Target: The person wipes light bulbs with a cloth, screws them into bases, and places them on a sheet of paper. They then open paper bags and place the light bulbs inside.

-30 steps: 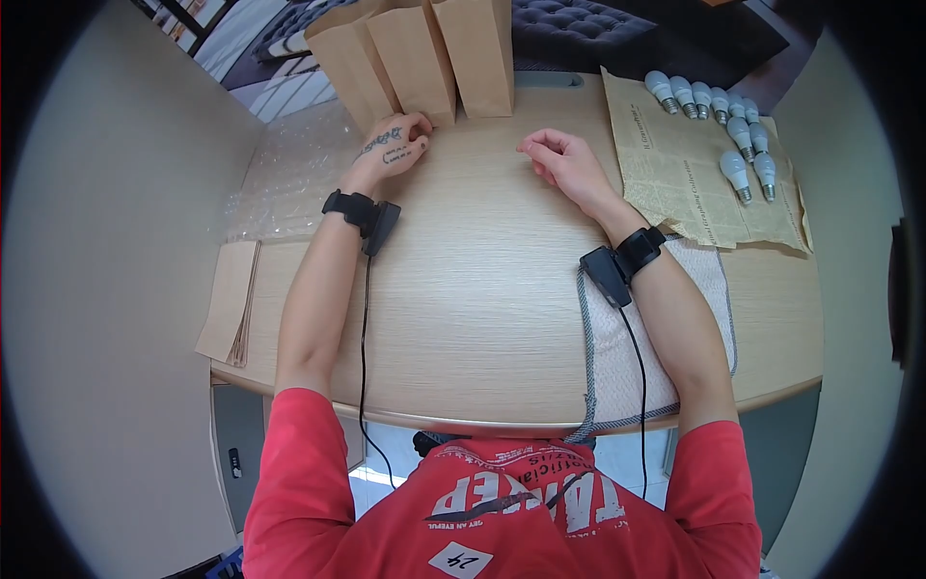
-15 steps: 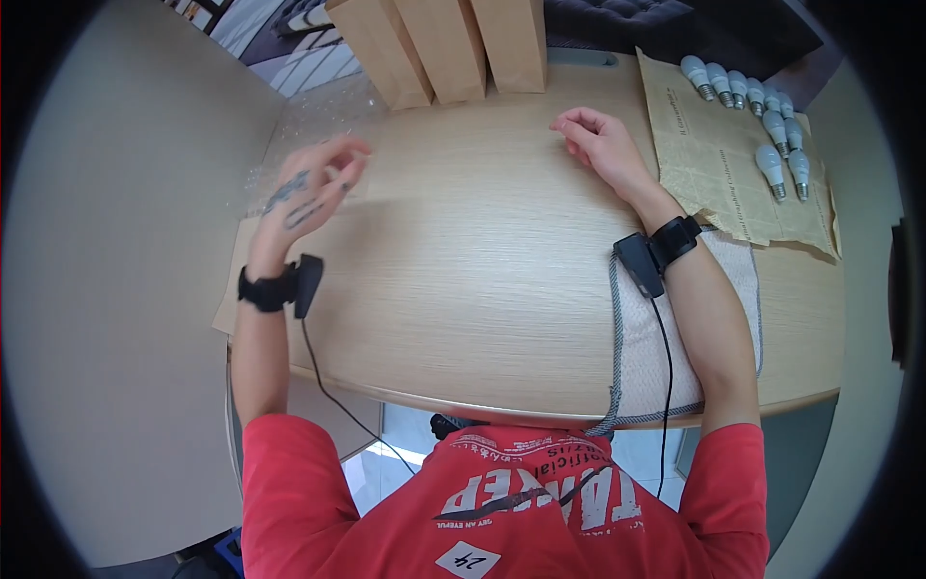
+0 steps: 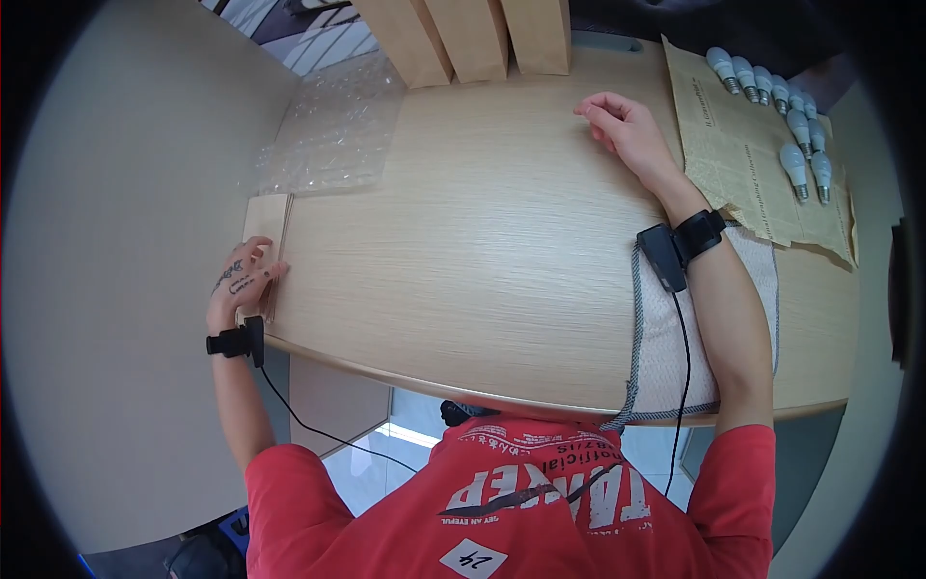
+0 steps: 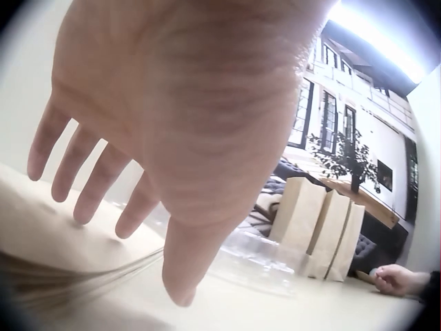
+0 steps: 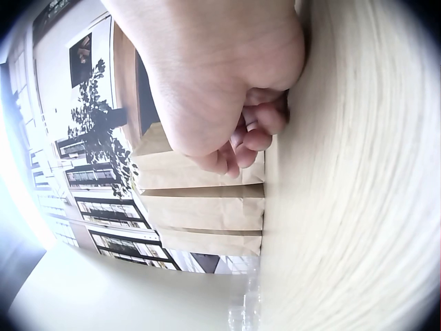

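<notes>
At the left end of the table lies a flat stack of folded brown paper bags (image 3: 267, 212). Over its near part is the left hand (image 3: 239, 280), thumb at the stack's right edge. In the left wrist view the left hand (image 4: 165, 117) has its fingers spread and its thumb beside the layered paper edges (image 4: 103, 279); whether the fingertips touch the paper is hard to tell. The right hand (image 3: 629, 137) rests on the table, fingers loosely curled. From the right wrist, the right hand (image 5: 220, 83) shows nothing in its fingers, with upright bags (image 5: 207, 210) beyond.
Three upright paper bags (image 3: 468, 41) stand at the back. Clear bubble wrap (image 3: 338, 125) lies behind the folded stack. Several white bulbs (image 3: 794, 166) lie on printed brown paper (image 3: 719, 145) at the right. A pale cloth (image 3: 666, 357) is under the right forearm.
The left hand has moved from beside the upright bags, left and toward the person, to the folded stack. The head view has shifted; the right hand keeps its place on the table.
</notes>
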`<state>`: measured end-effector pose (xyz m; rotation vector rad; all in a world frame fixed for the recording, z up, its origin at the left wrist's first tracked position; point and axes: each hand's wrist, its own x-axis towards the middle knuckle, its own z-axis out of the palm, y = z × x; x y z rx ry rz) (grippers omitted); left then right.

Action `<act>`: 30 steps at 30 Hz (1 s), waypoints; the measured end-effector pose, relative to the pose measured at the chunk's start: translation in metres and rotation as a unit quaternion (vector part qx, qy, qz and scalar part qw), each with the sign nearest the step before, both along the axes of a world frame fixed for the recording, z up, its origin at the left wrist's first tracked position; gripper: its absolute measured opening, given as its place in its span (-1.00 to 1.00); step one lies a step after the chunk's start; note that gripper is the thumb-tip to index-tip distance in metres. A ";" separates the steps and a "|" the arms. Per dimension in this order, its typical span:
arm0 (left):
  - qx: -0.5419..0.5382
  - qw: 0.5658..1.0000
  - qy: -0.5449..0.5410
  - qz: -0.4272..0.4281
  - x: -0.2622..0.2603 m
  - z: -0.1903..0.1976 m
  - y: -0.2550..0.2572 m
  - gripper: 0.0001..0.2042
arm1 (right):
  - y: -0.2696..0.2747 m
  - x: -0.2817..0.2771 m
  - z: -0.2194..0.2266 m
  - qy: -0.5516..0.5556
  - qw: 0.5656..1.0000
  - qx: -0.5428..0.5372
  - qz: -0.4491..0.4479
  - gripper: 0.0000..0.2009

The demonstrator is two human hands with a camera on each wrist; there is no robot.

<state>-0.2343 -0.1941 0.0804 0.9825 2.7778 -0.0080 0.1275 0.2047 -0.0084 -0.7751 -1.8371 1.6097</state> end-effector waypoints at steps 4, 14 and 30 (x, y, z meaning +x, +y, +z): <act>0.027 1.000 0.010 -0.013 -0.031 -0.017 -0.017 -0.47 | -0.001 -0.001 0.000 0.006 1.000 -0.001 -0.007 -0.83; 0.059 0.998 -0.027 0.024 -0.033 -0.011 -0.020 -0.54 | 0.001 0.000 -0.002 -0.013 1.000 0.005 -0.003 -0.81; 0.065 0.992 0.089 -0.053 -0.012 -0.009 -0.004 -0.80 | 0.001 0.001 0.000 -0.003 1.000 0.001 0.001 -0.81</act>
